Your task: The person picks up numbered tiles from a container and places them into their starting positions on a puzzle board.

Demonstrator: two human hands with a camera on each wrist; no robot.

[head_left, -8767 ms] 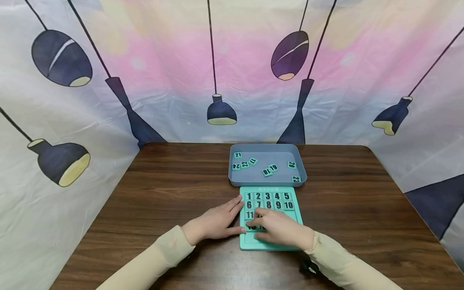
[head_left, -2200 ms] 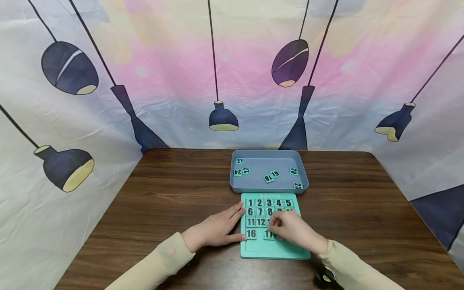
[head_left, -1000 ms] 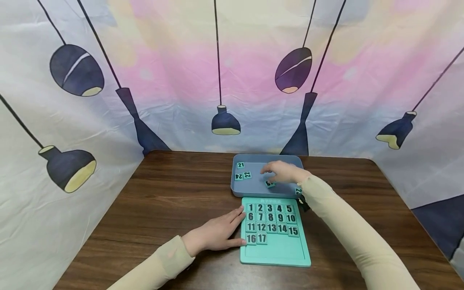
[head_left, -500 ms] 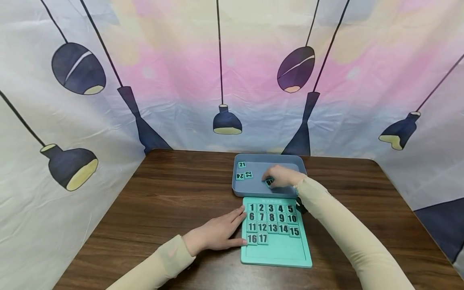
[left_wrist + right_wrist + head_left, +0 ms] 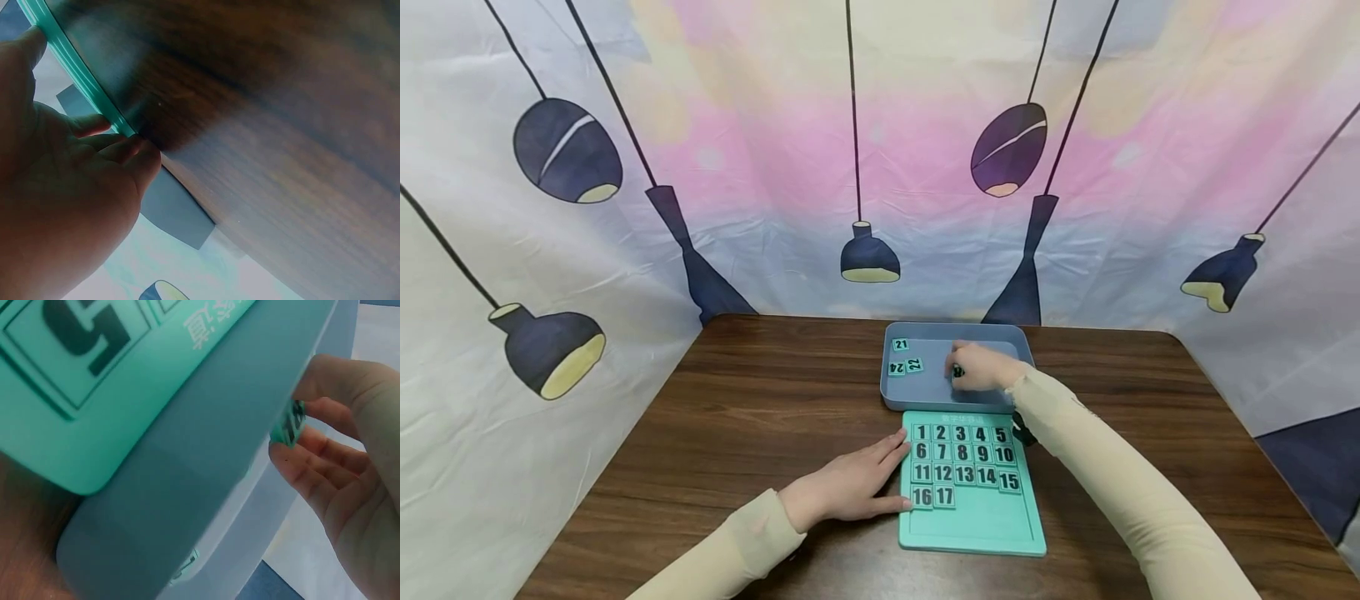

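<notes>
My right hand (image 5: 985,367) is over the grey-blue tray (image 5: 928,397), pinching a small green number tile (image 5: 290,424) between thumb and fingers; the tile stands tilted and its number is not readable. My left hand (image 5: 846,485) lies on the table, with extended fingertips and thumb against the left edge of the green number board (image 5: 977,529). Tiles 1 to 17 sit on the board in rows, 16 and 17 beginning the fourth row. In the left wrist view, the fingers (image 5: 147,162) touch the board's rim.
Loose tiles 21 (image 5: 900,344), 24 (image 5: 897,368) and 22 (image 5: 913,365) lie at the tray's left. My right hand and forearm hide its right part. The tray stands directly behind the board on the dark wooden table (image 5: 760,400). A printed cloth (image 5: 775,167) hangs behind.
Tile 17 has gone from the tray to the board, beside 16. My right hand then moved back to the tray and took hold of another tile. The left hand keeps its place.
</notes>
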